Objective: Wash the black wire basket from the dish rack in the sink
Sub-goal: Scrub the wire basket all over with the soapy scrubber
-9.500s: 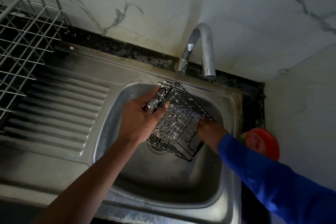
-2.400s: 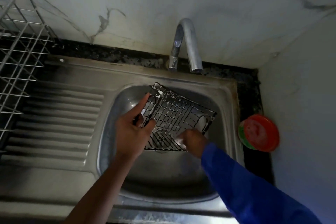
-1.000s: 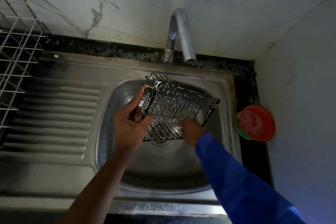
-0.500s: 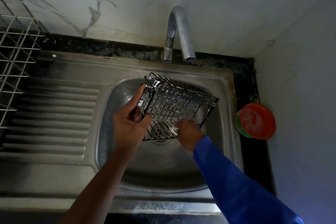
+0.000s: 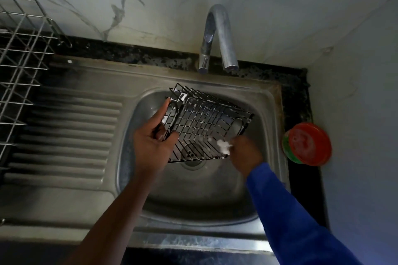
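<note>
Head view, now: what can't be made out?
All head view:
- Right hand: motion-blurred; its grip and whatever carries the white foam are unreadable.
- Dish rack: cut off by the left edge.
- Drain: partly hidden behind the wire basket.
- Red tub: dim, label unreadable.

chrome gooseneck faucet [image 5: 218,34] at back centre, spout curving down. black speckled desk [image 5: 129,55] runs along the back and down the right side. round red-topped tub with a green side [image 5: 308,144] sits on its right strip. white grey-veined marble wall [image 5: 280,2] behind, meeting a side wall at right.
</note>
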Motion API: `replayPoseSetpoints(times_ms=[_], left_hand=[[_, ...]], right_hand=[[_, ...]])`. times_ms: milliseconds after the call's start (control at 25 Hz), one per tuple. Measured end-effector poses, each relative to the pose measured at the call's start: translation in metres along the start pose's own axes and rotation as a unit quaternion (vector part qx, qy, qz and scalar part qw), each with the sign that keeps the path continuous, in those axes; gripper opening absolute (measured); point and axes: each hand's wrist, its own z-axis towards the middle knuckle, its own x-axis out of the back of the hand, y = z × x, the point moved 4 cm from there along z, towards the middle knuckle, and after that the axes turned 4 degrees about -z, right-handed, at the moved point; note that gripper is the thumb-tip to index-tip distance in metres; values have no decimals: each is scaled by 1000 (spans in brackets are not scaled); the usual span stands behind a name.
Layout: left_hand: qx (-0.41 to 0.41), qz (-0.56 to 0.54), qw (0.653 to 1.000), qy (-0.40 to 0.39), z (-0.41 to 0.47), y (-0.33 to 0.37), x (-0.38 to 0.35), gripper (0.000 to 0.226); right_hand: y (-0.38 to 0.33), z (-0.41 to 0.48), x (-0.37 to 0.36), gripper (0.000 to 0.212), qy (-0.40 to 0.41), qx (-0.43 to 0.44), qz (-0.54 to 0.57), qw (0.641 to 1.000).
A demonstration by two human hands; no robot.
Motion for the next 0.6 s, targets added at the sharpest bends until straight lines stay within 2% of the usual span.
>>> replayPoseSetpoints(times_ms=[80, 240, 400, 600], left_hand=[[12, 7, 1000, 4, 4, -1, 3, 69], [13, -29, 999, -8, -2, 5, -11, 67], [-17, -14, 999, -25, -9, 10, -20, 68], [0, -25, 1000, 2, 2, 2, -4, 67]], right_hand=[[-2, -14, 5, 27, 35, -13, 25, 999], [-45, -25, -15, 43, 37, 79, 1, 996], [-48, 19, -13, 39, 18, 52, 0, 998], [-35, -13, -10, 36, -18, 135, -8, 991]])
